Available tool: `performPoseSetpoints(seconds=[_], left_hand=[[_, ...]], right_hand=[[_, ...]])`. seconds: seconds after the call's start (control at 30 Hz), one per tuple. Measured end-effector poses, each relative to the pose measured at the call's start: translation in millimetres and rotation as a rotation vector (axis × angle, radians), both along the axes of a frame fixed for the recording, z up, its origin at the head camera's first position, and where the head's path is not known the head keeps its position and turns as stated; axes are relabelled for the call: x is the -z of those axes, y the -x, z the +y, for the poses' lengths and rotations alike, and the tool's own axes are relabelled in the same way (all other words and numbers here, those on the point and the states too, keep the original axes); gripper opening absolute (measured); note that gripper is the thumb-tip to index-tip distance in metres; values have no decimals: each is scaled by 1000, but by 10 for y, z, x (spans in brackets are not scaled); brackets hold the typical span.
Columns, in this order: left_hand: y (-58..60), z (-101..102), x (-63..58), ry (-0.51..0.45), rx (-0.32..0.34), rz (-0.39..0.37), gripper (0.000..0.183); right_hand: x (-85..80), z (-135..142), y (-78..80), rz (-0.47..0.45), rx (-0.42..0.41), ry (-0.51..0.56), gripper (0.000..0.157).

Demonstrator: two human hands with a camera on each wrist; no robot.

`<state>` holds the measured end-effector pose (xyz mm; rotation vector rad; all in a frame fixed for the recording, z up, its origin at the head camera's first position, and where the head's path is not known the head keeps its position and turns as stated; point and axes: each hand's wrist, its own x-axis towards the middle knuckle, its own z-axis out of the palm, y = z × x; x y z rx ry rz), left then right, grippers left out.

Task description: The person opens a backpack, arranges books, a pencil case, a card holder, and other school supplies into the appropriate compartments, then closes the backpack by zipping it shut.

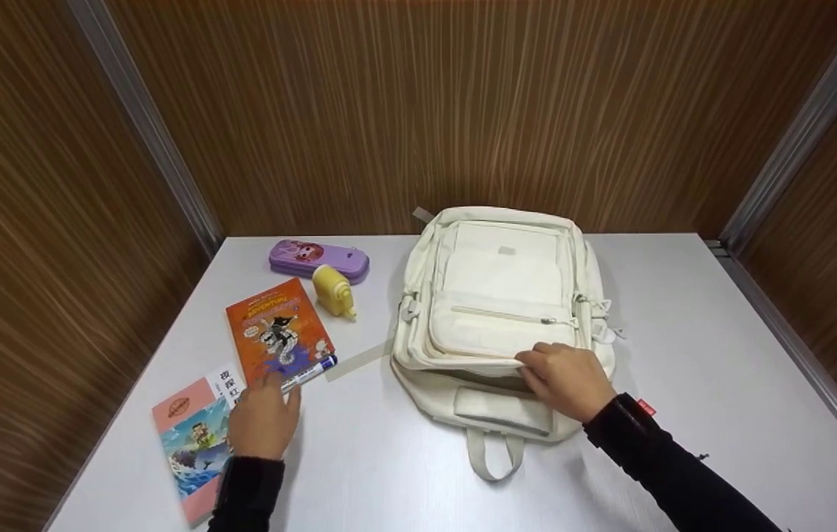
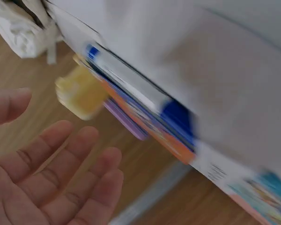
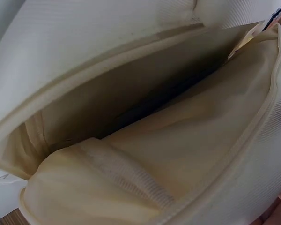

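Observation:
My right hand (image 1: 566,377) grips the near edge of a cream backpack (image 1: 503,258) that lies on its back, lifting its front panel. In the right wrist view the compartment's pale lining (image 3: 215,122) shows, with a dark gap between the two sides. My left hand (image 1: 264,421) hovers with loosely spread fingers over the books, holding nothing. Just beyond its fingertips a white marker with blue ends (image 1: 311,372) lies along the lower edge of an orange comic book (image 1: 259,332). Partly under the left hand in the head view is a pink and blue book (image 1: 193,436).
A purple pencil case (image 1: 348,262) lies at the back left, with a yellow squeeze bottle (image 1: 331,288) in front of it. Wood-grain panels (image 1: 418,111) wall the white table (image 1: 381,473) at the back and sides. The backpack's carry loop (image 1: 477,458) points toward me.

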<state>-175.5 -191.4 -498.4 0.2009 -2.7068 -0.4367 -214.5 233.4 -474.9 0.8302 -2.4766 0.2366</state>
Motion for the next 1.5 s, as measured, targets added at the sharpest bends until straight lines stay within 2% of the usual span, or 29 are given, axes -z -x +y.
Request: performPoseSetpoints(seconds=[0.07,0.17,0.3,0.43,0.6,0.7,0.93,1.17,1.33,1.4,1.5], left_hand=[[-84,-159,12,-17,-52,-68,41],[-199,-377,16,-41,-144,-210,51],[-293,-620,5,-107,-263,-448,67],[-305,-788,-9,-166,-316,-622,83],[-286,-896,-14,-184,-332,-719,104],[-280,-912,-13,-206,-354,-721,108],[-293,-875,-15,-338,-405,-658,108],[-303,-867,66,-460,-403,-511,116],[-309,-930,103,-560,-440,-460,131],[-315,-977,96,-612,-446,-452,130],[-332,-1048,58,-678,-426,-436,112]], right_hand=[[4,7,-4,9,0,-1,10],[5,9,-5,22,0,1,10],[1,10,1,28,-3,12,10],[-6,8,2,19,-3,14,10],[-16,-13,-1,-8,-3,8,10],[-20,-21,-2,-14,-4,7,11],[-47,-8,-6,-28,8,12,11],[-59,5,-12,-24,20,6,11],[-67,10,-11,-23,24,-2,11],[-72,9,-8,-19,19,-1,11],[-83,7,-2,-9,8,7,11]])
